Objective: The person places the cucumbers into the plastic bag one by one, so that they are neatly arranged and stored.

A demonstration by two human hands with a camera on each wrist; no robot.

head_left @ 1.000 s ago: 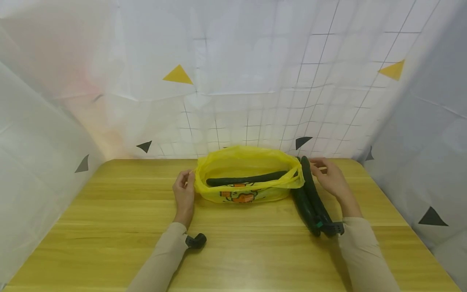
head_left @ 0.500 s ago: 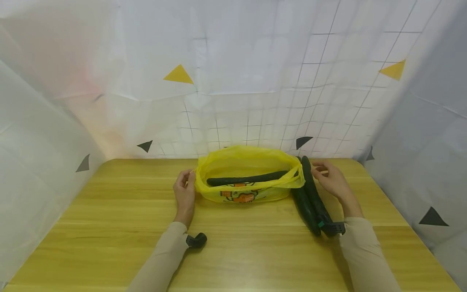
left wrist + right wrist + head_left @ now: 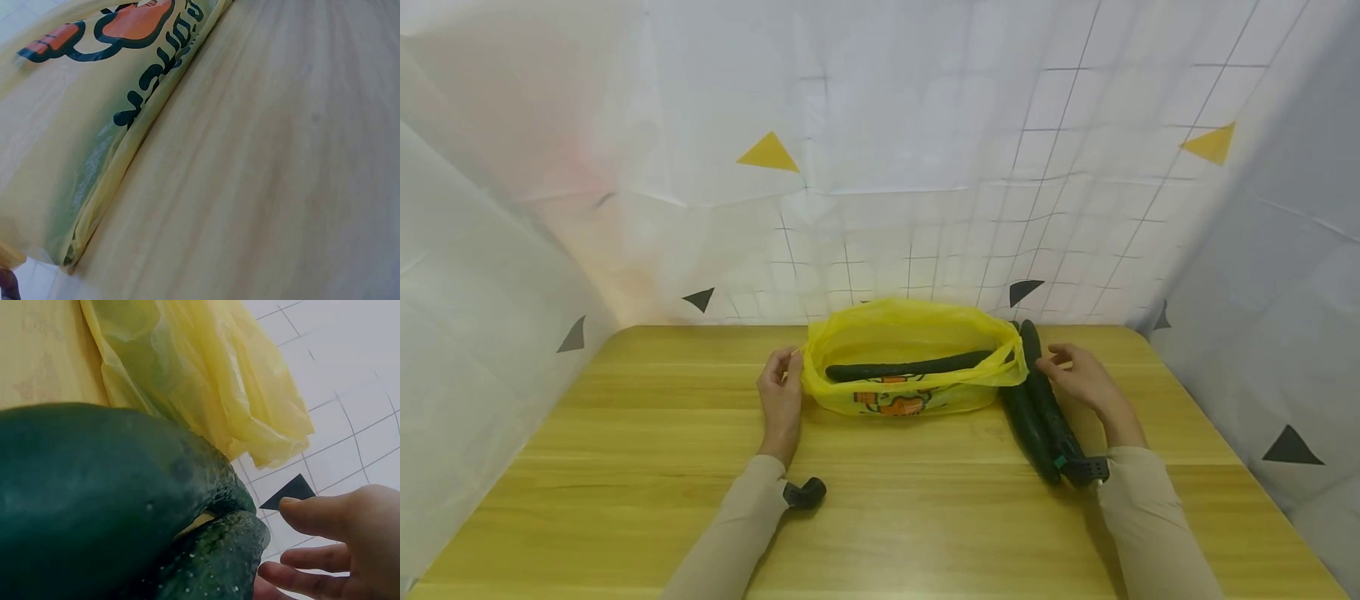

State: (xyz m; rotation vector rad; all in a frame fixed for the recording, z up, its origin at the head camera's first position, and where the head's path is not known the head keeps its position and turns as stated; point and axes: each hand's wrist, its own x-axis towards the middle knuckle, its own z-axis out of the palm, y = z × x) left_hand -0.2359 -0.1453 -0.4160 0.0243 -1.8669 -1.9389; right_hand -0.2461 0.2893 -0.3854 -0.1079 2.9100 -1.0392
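Note:
A yellow plastic bag (image 3: 925, 396) with a printed orange cartoon lies on the table, its mouth wide and facing up. Inside it one dark green cucumber (image 3: 910, 368) lies lengthwise. My left hand (image 3: 781, 392) pinches the bag's left rim between thumb and fingers; the left wrist view catches only a fingertip (image 3: 9, 284) by the bag's corner. Two more cucumbers (image 3: 1037, 425) lie side by side at the bag's right end, their far tips beside its rim. Close to their right side is my right hand (image 3: 1086, 382), fingers loosely bent and holding nothing, thumb near the cucumber tips in the right wrist view.
The wooden table (image 3: 625, 467) runs back to a white sheet wall (image 3: 895, 167) with grid lines and triangle patches. A black wrist camera (image 3: 805, 494) sticks out from the left sleeve; another mount (image 3: 1088, 469) on the right sleeve overlaps the cucumbers' near ends.
My right hand has drawn slightly back toward me along the outer cucumber. The left hand, bag and cucumbers stay in place.

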